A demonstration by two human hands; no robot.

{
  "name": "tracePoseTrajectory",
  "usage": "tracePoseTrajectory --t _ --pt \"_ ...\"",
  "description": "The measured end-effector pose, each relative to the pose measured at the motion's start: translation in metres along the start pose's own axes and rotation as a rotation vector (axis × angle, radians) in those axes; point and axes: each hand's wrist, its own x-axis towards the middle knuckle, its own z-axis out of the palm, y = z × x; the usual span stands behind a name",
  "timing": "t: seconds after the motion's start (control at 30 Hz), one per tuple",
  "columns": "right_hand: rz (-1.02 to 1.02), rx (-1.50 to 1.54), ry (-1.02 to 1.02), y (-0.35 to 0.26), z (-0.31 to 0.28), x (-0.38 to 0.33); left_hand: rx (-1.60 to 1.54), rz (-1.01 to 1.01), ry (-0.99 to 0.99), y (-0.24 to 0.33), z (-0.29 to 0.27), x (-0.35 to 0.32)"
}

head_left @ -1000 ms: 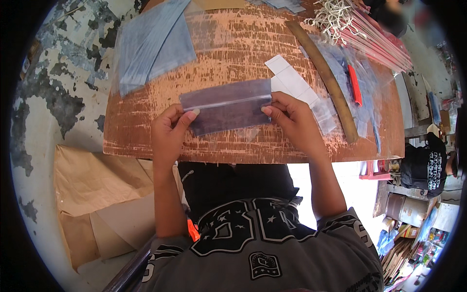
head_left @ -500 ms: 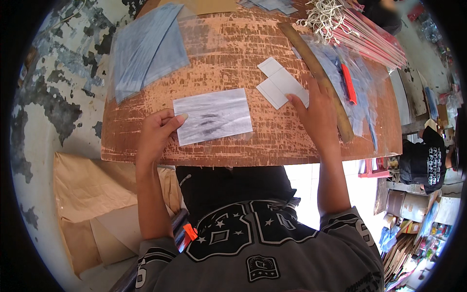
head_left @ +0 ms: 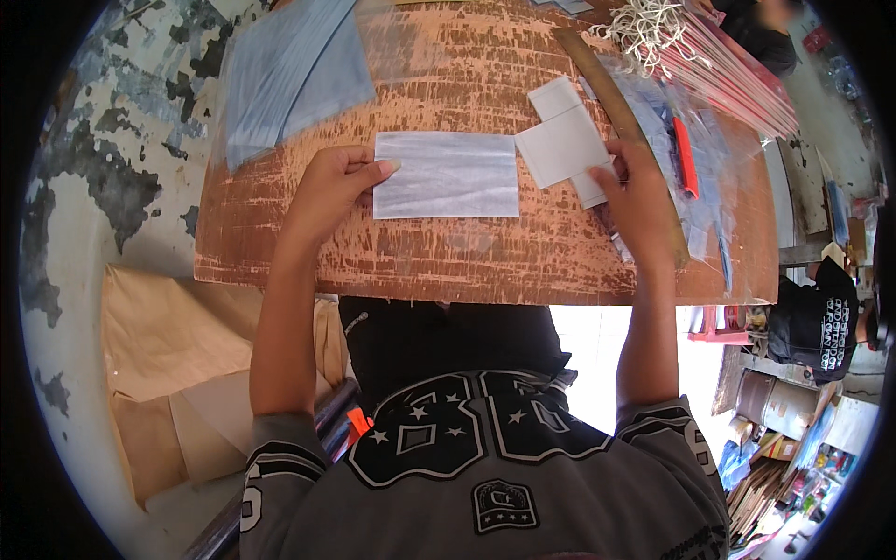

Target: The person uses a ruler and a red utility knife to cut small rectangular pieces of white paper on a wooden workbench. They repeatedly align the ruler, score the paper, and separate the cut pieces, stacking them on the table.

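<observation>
My left hand (head_left: 329, 194) pinches the left edge of a rectangular white sheet (head_left: 448, 175), thumb on top. The sheet has faint bluish-grey wrinkles and lies roughly level above the worn brown tabletop (head_left: 420, 257). My right hand (head_left: 639, 198) grips the lower right end of a flat white cut-out piece (head_left: 565, 145) with stepped edges and thin lines, perhaps folded card. Its left corner comes right up to the sheet's upper right corner; I cannot tell whether they touch.
Clear bluish plastic sleeves (head_left: 289, 84) lie at the far left. To the right are a long brown strip (head_left: 621, 93), more plastic sleeves (head_left: 653, 121), a red-handled tool (head_left: 686, 159) and a bundle of pink-red sticks with white strings (head_left: 719, 65). A person in black (head_left: 810, 317) is at the right.
The sheet has moved right and away from me, turned straighter, and its dark smudges no longer show. My right hand now grips the white piece, shifted slightly right and farther away.
</observation>
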Motion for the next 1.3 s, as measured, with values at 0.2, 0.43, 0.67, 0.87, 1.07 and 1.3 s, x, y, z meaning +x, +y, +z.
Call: tracePoseTrajectory --t 0.2,0.43,0.67,0.87,1.07,1.3 --pt "-0.015 0.406 0.065 0.015 -0.019 0.014 0.062 -0.03 0.075 0.006 0.001 -0.006" --pt "-0.009 0.554 -0.056 -0.02 -0.02 0.022 -0.021 0.011 0.145 -0.004 -0.013 -0.019" --pt "-0.059 0.618 -0.05 -0.034 -0.016 0.039 0.329 0.155 0.375 -0.013 -0.01 -0.053" --pt "-0.067 0.716 -0.06 -0.029 -0.011 0.049 0.487 0.188 0.463 -0.029 0.016 -0.048" --pt "-0.025 0.752 -0.027 -0.022 -0.011 0.046 0.424 0.112 0.535 -0.024 0.028 -0.049" --pt "0.013 0.756 0.001 -0.011 -0.01 0.046 0.352 0.194 0.597 -0.032 0.036 -0.057"
